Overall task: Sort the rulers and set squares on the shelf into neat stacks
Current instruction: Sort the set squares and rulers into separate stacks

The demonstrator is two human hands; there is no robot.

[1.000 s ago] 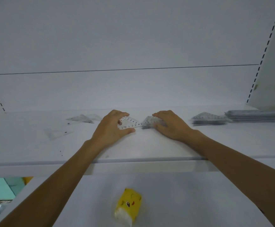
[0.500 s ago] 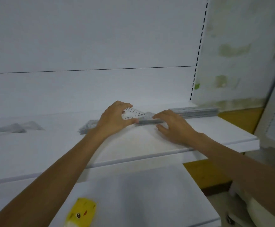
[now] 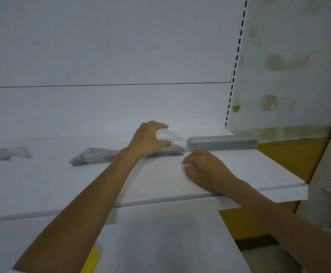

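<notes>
**Head view.** The left hand pinches 1 small clear set square between thumb and fingers, tilted just above a flat stack of set squares. That stack lies along the middle of the shelf. The right hand rests on the shelf toward its front edge with fingers loosely bent, gripping nothing, just in front of the stack's right tip. A stack of rulers lies at the shelf's back right corner, its left end close to that tip. Loose set squares, blurred, lie toward the left end.

**Risk, as judged.** The pieces look thin and slick, so a set square lowered askew may slide off. It may also push the stack's tip into the rulers and disturb both stacks. The right hand is not bracing the stack, so nothing would check such a shift.
</notes>
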